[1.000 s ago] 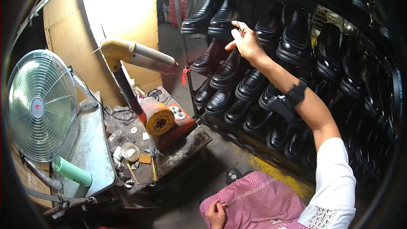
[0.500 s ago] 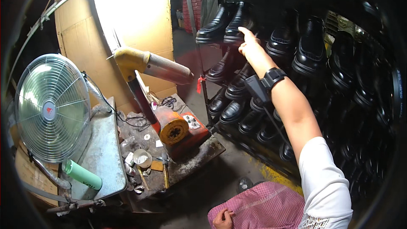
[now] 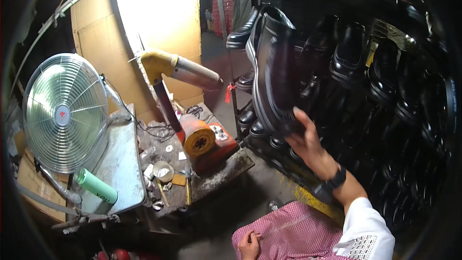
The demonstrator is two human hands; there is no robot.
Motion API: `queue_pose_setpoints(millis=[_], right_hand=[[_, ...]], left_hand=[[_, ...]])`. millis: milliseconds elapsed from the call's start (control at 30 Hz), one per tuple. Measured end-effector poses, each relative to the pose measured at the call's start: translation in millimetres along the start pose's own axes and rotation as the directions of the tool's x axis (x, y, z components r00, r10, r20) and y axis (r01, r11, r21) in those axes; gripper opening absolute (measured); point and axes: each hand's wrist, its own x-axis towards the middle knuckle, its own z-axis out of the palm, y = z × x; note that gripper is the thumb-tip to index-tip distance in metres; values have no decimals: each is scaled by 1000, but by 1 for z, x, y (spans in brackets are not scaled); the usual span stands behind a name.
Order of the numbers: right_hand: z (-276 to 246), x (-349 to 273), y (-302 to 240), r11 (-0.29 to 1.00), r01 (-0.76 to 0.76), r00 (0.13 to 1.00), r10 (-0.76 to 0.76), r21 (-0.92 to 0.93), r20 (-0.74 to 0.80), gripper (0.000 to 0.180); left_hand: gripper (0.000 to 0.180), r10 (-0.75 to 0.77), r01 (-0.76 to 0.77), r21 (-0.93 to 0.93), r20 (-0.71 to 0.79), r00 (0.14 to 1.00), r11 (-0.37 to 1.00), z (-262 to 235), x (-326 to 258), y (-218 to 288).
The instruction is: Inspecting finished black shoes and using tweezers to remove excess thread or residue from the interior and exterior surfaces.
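The left hand (image 3: 250, 244) lies at the lower edge, fingers curled shut on a pink checked cloth (image 3: 293, 233). Above it the right hand (image 3: 304, 139), a dark watch (image 3: 335, 180) on its wrist, grips a black boot (image 3: 272, 72) by the heel end, sole turned leftward, held up just before the shoe rack (image 3: 385, 82). To the left, the bench (image 3: 118, 163) carries a green bottle (image 3: 96, 186) near its front edge, a fan (image 3: 65, 113) standing behind it.

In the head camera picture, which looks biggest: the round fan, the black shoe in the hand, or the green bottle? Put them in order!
1. Fan.
2. Black shoe in the right hand; being close to the camera may exaggerate it.
3. Green bottle, clearly smallest.
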Motion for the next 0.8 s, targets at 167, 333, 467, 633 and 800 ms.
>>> queue_pose_setpoints(millis=[167, 333, 467, 633, 800], right_hand=[[-106, -104, 43, 919, -330, 942, 336, 216, 8, 48], [-124, -172, 70, 917, -341, 940, 333, 207, 75, 61], [-154, -218, 75, 863, -447, 891, 453, 235, 30, 62], [-159, -234, 69, 886, -459, 871, 464, -72, 163, 80], [-154, -243, 56, 856, -416, 869, 473, -308, 142, 99]], left_hand=[[16, -162, 193, -205, 157, 974, 960, -6, 3, 17], [20, -300, 359, -481, 198, 933, 800, -16, 16, 37], [31, -240, 377, -679, 292, 926, 630, -21, 34, 112], [19, -260, 414, -522, 344, 902, 746, -21, 30, 127], [19, -176, 349, -636, 320, 931, 689, -30, -7, 100]])
